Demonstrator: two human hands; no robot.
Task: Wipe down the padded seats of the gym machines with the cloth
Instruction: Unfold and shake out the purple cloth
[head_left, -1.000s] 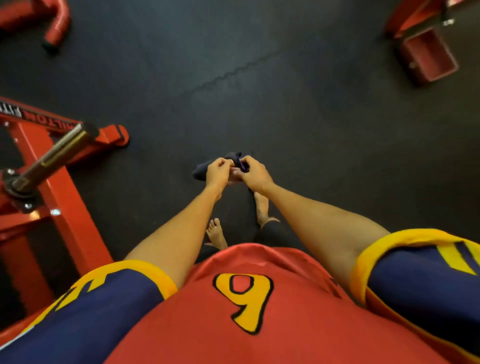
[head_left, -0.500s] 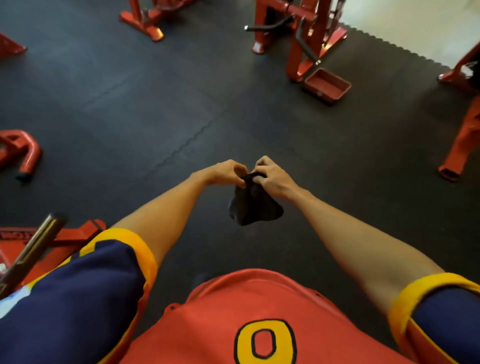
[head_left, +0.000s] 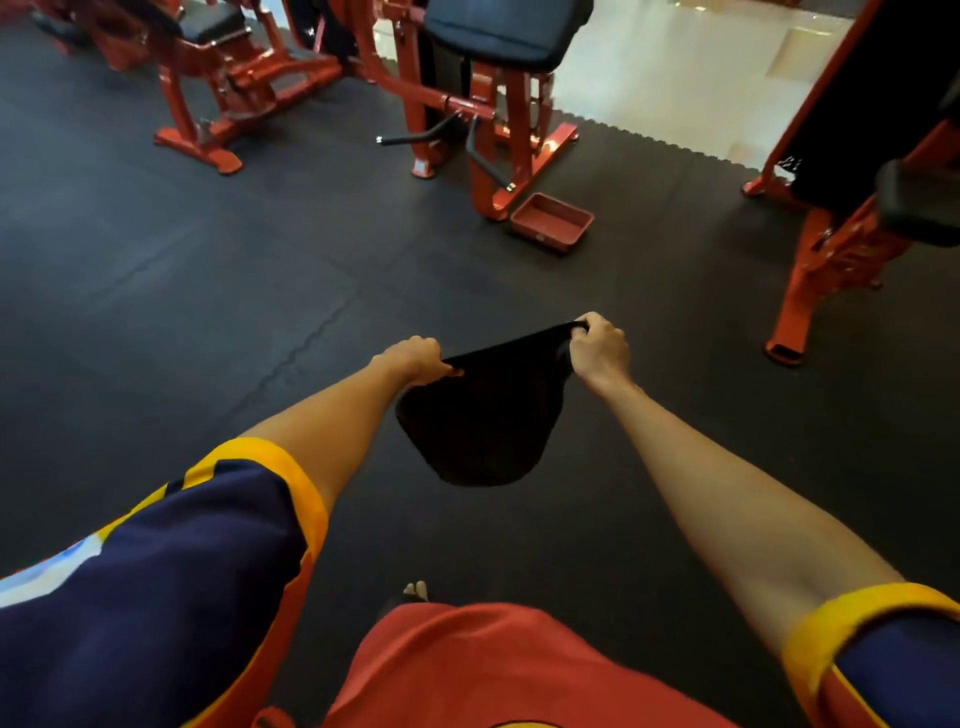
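1. Holding the cloth (head_left: 483, 421) out in front of me, spread between both hands above the black floor mat (head_left: 208, 291), well apart from every machine.
2. My left hand (head_left: 418, 358) has its fingers curled tight on the cloth's left top corner. My right hand (head_left: 597, 351) grips the right corner in a closed fist. The rest hangs in a slack curve.
3. Step in hand, as I read it: opening the cloth and getting it ready. No wiping yet, with nothing padded within reach.
4. Nearest target looks like the black padded seat (head_left: 506, 26) on the red machine straight ahead, with a red tray (head_left: 551, 221) on the floor at its foot. Another seat (head_left: 213, 23) sits far left, a dark pad (head_left: 919, 202) at right.
5. Next move calls for walking forward, gathering the cloth into one hand, then pressing it flat on that seat. I'd mind the tray and the low handles.
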